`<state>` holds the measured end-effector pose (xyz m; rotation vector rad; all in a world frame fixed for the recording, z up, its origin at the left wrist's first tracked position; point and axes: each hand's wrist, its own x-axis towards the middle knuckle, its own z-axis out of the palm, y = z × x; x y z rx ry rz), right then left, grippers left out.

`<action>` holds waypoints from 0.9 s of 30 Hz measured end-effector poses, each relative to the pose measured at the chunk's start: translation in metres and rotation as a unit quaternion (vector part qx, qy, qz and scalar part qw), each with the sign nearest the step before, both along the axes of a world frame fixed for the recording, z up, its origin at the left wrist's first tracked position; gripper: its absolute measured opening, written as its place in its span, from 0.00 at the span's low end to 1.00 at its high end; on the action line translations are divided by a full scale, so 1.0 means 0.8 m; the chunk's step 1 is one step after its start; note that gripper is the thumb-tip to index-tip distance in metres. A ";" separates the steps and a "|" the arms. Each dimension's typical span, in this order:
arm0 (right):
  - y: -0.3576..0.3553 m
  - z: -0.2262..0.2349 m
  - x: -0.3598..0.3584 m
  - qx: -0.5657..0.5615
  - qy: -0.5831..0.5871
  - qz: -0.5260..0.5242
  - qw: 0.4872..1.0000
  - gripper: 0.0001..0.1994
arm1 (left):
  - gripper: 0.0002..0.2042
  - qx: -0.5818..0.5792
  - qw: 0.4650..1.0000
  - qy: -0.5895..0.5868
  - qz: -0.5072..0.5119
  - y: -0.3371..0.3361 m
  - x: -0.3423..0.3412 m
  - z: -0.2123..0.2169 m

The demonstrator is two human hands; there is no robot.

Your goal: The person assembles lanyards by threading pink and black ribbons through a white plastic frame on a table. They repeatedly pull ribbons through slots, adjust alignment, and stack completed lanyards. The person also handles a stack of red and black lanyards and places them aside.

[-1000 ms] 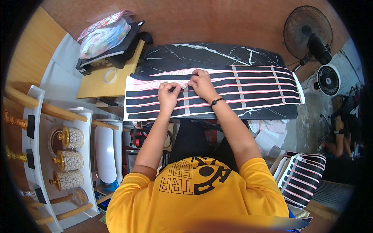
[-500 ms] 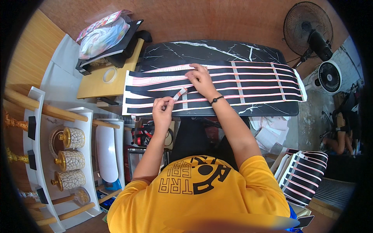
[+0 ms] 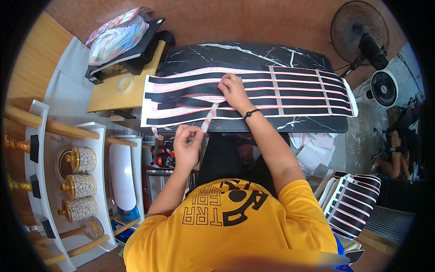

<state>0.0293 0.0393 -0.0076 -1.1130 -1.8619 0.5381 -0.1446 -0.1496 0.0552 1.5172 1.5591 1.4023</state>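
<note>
I see my left hand (image 3: 188, 144) pinching a peeled strip (image 3: 208, 117) (just below the striped sheet (image 3: 294, 93)); my right hand (image 3: 233, 90) presses flat on that sheet.

You have a long striped sheet (image 3: 272, 97) lying flat across the black marble tabletop (image 3: 235, 54), black bands alternating with thin pink-and-white lines, its left end hanging past the tabletop's left edge. A narrow pink-and-white strip (image 3: 208, 117) rises off the sheet's near edge, tilted and pulled toward you, its far end still at the sheet, its near end pinched in your fingers (image 3: 195, 133).
</note>
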 end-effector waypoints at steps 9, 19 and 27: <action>-0.046 0.010 0.020 0.036 -0.053 0.057 0.996 0.08 | 0.03 -0.013 0.993 -0.110 0.039 0.026 -0.016 -0.017; -0.030 0.002 0.000 -0.008 -0.041 -0.023 0.999 0.07 | 0.03 -0.016 0.999 0.039 -0.015 -0.039 -0.010 0.023; -0.060 0.012 0.020 0.017 -0.026 0.068 0.997 0.11 | 0.01 -0.025 0.998 -0.033 0.038 -0.026 -0.017 0.011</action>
